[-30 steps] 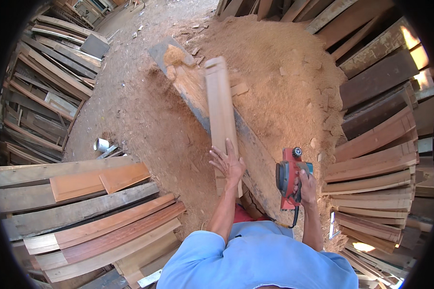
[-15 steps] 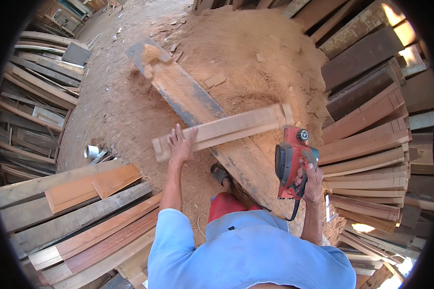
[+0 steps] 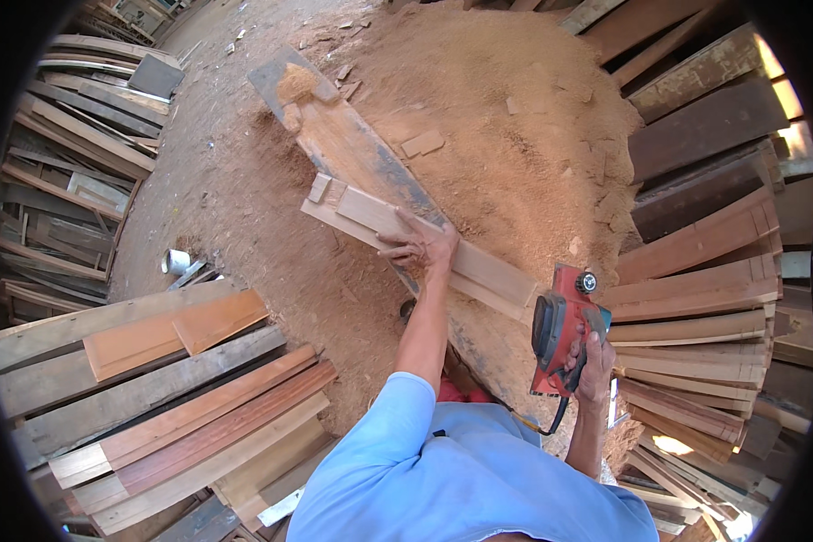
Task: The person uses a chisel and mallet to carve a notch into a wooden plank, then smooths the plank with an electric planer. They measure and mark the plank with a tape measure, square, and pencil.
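Observation:
My left hand (image 3: 422, 242) grips a pale wooden piece with raised profiled edges (image 3: 497, 275), which lies diagonally over a long, scuffed grey-brown plank (image 3: 340, 143) with sawdust and offcuts on its far end. My right hand (image 3: 590, 369) holds a red and black electric planer (image 3: 560, 321) by its handle, just right of the pale piece's near end; a black cord hangs from the tool. Part of a foot shows beside the plank, mostly hidden by my left arm.
Sawdust and chips (image 3: 533, 154) cover the ground around the plank. Stacks of boards line the left side (image 3: 81, 135) and right side (image 3: 696, 298); more planks with orange pieces (image 3: 135, 348) lie at lower left, near a white bucket (image 3: 174, 262).
The pale piece has swung from lengthwise, through crosswise, to the opposite diagonal. My left hand has moved forward and right with it. The planer stays in my right hand, off the wood.

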`<state>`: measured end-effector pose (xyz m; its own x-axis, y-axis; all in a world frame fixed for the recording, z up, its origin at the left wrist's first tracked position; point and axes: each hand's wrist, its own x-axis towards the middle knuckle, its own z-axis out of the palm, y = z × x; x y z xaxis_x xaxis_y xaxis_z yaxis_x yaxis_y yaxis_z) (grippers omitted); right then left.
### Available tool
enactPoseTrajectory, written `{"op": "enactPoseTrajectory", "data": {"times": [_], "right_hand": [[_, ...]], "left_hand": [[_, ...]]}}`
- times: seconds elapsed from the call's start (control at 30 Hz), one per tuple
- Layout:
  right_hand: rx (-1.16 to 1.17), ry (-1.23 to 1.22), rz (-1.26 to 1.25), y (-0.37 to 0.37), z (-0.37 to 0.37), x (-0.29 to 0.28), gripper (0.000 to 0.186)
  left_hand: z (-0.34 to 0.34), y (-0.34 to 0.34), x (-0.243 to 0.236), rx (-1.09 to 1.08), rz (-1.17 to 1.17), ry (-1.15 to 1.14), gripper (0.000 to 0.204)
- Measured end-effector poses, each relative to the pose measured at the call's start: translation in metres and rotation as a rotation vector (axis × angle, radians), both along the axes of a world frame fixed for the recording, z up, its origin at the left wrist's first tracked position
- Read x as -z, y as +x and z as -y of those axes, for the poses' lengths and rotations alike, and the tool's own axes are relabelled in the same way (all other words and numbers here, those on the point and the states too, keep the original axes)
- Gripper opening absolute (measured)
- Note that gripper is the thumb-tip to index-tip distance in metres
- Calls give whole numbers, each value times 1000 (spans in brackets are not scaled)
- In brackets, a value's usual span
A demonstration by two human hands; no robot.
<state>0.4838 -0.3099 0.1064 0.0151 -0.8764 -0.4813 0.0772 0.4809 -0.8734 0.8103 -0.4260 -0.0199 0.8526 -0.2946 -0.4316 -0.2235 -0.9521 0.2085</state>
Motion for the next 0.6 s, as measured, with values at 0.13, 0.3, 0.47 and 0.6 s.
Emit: {"op": "enactPoseTrajectory", "data": {"times": [0.13,0.3,0.47,0.6], "right_hand": [[-93,13,-81,14,8,6,51],[-283,-4,-159,39,23,4,51],[-447,-32,-142,65,39,16,50],[-528,20,-100,96,44,13,48]], "left_hand": [[8,20,16,75,11,-20,115],[20,91,25,311,50,-107,113],[38,166,27,521,125,-194,109],[44,191,35,492,145,-212,107]]}}
